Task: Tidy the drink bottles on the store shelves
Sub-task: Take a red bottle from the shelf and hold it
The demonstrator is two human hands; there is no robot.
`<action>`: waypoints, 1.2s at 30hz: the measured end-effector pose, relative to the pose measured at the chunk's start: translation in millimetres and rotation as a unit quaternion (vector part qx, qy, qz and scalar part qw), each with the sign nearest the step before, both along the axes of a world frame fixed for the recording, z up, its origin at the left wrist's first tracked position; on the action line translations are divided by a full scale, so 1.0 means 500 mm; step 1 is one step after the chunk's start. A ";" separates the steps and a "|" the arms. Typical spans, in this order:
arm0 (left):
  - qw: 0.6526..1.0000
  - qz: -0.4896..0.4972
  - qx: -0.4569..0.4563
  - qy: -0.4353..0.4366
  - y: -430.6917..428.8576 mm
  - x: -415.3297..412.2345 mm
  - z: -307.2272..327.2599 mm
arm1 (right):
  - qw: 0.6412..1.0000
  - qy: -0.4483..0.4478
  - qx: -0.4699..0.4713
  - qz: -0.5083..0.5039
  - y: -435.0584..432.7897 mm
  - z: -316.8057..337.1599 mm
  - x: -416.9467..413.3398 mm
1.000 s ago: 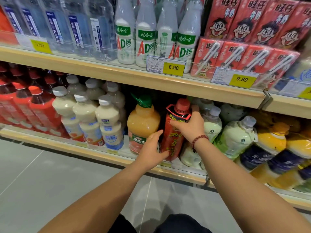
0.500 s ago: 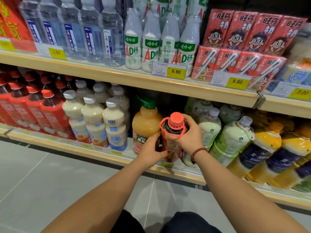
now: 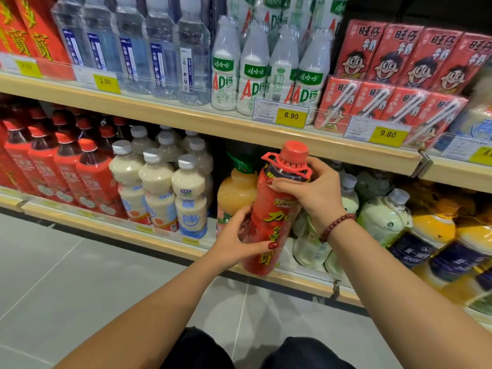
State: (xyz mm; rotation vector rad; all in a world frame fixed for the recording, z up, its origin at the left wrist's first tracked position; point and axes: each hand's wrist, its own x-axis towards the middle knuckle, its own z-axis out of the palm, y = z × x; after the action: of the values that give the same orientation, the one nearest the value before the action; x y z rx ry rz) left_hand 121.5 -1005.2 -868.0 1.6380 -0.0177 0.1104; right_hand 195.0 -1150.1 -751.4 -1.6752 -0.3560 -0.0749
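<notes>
A tall red tea bottle (image 3: 274,211) with a red cap and carry handle is lifted in front of the lower shelf (image 3: 170,237), tilted slightly, its base past the shelf's front edge. My left hand (image 3: 239,239) wraps its lower body. My right hand (image 3: 311,194), a bead bracelet on the wrist, grips its shoulder just under the handle. Behind it stands an orange juice bottle (image 3: 235,190) with a green cap. Pale green bottles (image 3: 383,219) lean to the right of it.
Cream milk bottles (image 3: 159,187) and a row of matching red tea bottles (image 3: 53,166) fill the lower shelf's left. Orange-yellow bottles (image 3: 436,235) lean at the right. The upper shelf (image 3: 186,117) holds water bottles, white AD bottles and red milk cartons. Grey floor tiles lie below.
Both hands have drawn the red bottle out of its slot, up and toward me. The left hand went from open beside it to gripping its lower body.
</notes>
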 end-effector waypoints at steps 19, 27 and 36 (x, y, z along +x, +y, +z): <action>0.965 0.189 -0.176 0.038 0.125 -0.088 0.126 | 0.975 0.131 0.008 0.180 0.226 0.135 -0.014; 0.927 0.293 -0.220 0.086 0.164 -0.213 0.413 | 0.938 0.204 0.033 0.277 0.324 0.354 -0.093; 0.891 0.362 -0.250 0.112 0.217 -0.363 0.761 | 0.880 0.276 0.002 0.387 0.403 0.638 -0.216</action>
State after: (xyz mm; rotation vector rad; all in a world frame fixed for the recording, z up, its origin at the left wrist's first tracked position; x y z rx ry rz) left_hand -60.0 -896.6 -487.5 1.0581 0.7496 0.4558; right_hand 86.7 -948.5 -432.2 -1.3656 -0.5553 0.9788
